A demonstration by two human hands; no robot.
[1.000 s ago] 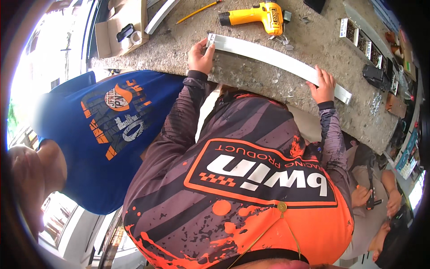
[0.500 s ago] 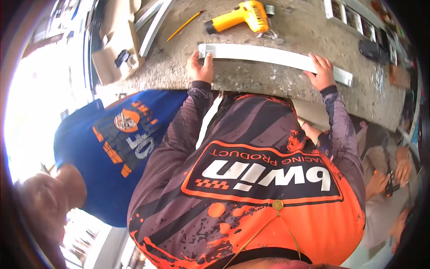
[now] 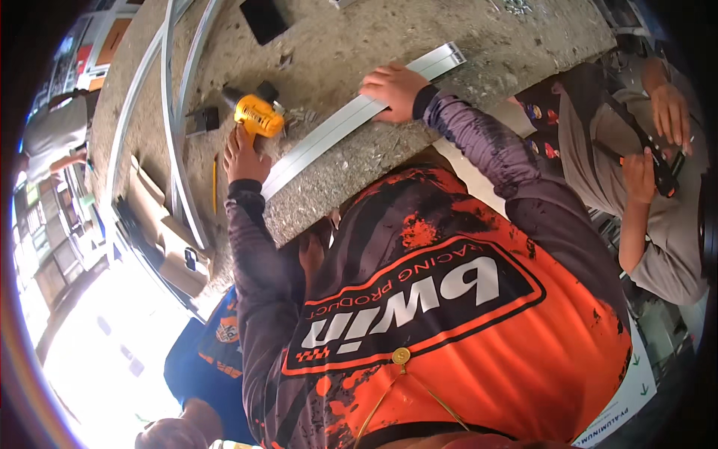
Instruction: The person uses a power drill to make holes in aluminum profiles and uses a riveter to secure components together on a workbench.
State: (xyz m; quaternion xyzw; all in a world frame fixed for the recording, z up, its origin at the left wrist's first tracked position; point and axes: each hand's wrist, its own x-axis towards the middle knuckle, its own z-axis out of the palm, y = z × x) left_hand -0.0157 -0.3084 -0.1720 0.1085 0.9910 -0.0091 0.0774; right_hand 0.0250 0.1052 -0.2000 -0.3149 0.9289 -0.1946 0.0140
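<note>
My right hand (image 3: pixel 394 91) is closed across a long silver aluminium profile (image 3: pixel 321 147), its fingers over the far edge and its thumb at the near edge. The profile lies aslant on the rough concrete-like worktop (image 3: pixel 336 52). At its near left end, my left hand (image 3: pixel 247 159) closes over the handle of a yellow and black drill (image 3: pixel 256 115). Most of that handle is hidden under the fingers. A yellow pencil (image 3: pixel 215 183) lies left of my left hand.
Long metal strips (image 3: pixel 172 105) and an opened cardboard box (image 3: pixel 176 247) lie at the left. A black flat object (image 3: pixel 263 20) sits at the far side. To the right, a person's hands (image 3: pixel 658 142) hold a dark tool. Someone in blue (image 3: pixel 206 363) is close at lower left.
My view has turned, so the profile now slants up to the right. My left hand has left the profile's end and taken the drill's handle; my right hand remains on the profile.
</note>
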